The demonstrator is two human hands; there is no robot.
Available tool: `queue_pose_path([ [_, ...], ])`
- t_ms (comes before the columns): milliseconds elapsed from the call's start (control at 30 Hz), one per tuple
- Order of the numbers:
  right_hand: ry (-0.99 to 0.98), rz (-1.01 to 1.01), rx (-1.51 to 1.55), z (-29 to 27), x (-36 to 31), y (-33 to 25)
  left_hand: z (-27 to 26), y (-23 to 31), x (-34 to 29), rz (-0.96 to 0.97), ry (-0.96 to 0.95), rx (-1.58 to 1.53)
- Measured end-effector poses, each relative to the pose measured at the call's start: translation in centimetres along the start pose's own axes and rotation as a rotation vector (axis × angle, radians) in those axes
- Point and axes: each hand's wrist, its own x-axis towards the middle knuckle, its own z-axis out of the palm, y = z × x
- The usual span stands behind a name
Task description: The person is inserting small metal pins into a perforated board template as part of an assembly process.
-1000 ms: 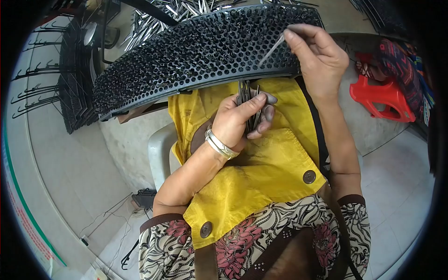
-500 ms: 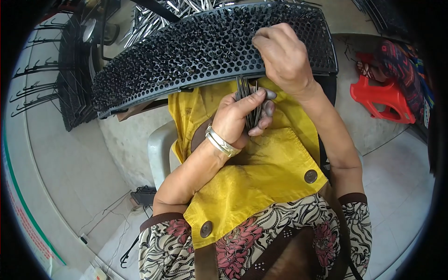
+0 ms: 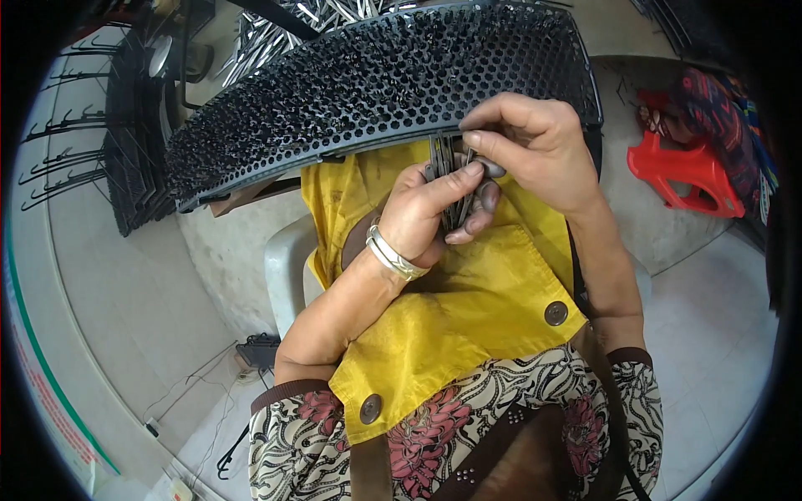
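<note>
The left hand (image 3: 430,213) gripped a bundle of dark metal pins (image 3: 449,188), long axis upright, just below the perforated black tray (image 3: 368,83); the right hand (image 3: 535,146) – nearer the tray – pinched one pin's top.

I see a yellow apron (image 3: 451,334) with dark buttons over patterned floral sleeves — silver bangle (image 3: 393,255), probably metal, above it.

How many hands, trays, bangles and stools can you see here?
Hands: 2, the left hand and the right hand
Black perforated tray: 1
Silver bangle: 1
Red stool: 1
Total: 5
</note>
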Motion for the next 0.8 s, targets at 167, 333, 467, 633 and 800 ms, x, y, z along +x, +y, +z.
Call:
queue_pose_path([
  [167,-0.006,0.006,0.161,-0.1,-0.4,0.7,-0.1,0.1,-0.1,-0.027,-0.023,-0.02],
  [333,0.504,-0.077,-0.059,-0.8,0.6,0.2,-0.4,0.2,0.0,-0.056,0.005,-0.049],
  [467,0.68,-0.373,-0.414,-1.3,2.4,1.5,-0.5,-0.1,0.2,-0.042,0.041,-0.069],
  [633,0.625,-0.779,-0.708,-1.2,4.0,2.2,-0.6,0.1,0.2,-0.039,0.055,-0.069],
  [800,0.472,-0.878,-0.749,-0.9,4.8,3.6,-0.5,0.2,0.4,-0.044,0.057,-0.055],
])
